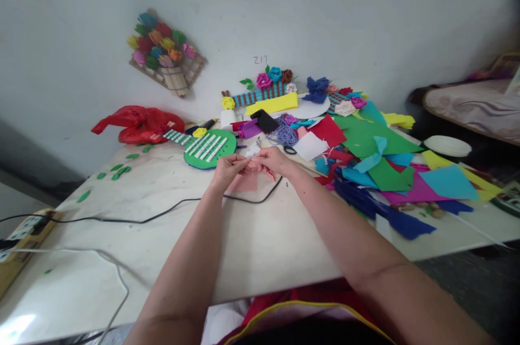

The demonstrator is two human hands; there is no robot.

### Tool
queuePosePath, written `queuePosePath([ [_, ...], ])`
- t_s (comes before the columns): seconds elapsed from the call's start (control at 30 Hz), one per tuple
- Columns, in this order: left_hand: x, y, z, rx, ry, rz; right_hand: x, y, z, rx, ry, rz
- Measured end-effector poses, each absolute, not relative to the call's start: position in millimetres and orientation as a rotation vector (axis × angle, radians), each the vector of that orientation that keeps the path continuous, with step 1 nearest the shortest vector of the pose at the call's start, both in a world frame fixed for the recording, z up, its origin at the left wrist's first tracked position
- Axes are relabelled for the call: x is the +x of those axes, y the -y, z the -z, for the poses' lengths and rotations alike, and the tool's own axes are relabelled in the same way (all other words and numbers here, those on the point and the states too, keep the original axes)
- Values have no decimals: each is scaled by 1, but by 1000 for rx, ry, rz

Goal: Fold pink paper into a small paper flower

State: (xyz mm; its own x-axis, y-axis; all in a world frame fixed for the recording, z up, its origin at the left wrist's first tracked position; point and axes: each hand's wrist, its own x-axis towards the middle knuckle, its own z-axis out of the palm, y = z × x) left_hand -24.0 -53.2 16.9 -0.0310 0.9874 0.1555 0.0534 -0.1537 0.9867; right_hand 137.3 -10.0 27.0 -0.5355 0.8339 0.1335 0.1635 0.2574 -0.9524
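Note:
My left hand (230, 168) and my right hand (271, 161) meet over the middle of the table. Their fingertips are pinched together on a small piece of pink paper (254, 164), mostly hidden by the fingers. Directly below, a flat sheet of pink paper (245, 182) lies on the tabletop. Just left of my left hand is a green paper guitar (211, 148) with white strips and a yellow flower (199, 132). Beyond my right hand lie black-handled scissors (289, 150), partly covered, and a tangle of purple-blue cord (286, 132).
A black cable (162, 214) crosses the table (276, 242) to a power strip (28, 236) at left. Coloured paper scraps (385, 139) pile up on the right. A red plastic bag (142, 124), a black phone (265, 121) and green paper leaves (121, 171) lie around.

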Motion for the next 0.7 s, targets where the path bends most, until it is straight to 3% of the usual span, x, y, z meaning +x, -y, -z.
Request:
queuePosePath([
  [0.33, -35, 45, -8, 1147, -1232, -1345, 132, -11, -3, -894, 1820, -1125],
  [0.7, -30, 46, -11, 1039, -1135, -1465, 125, 6, -13, -855, 1632, -1238],
])
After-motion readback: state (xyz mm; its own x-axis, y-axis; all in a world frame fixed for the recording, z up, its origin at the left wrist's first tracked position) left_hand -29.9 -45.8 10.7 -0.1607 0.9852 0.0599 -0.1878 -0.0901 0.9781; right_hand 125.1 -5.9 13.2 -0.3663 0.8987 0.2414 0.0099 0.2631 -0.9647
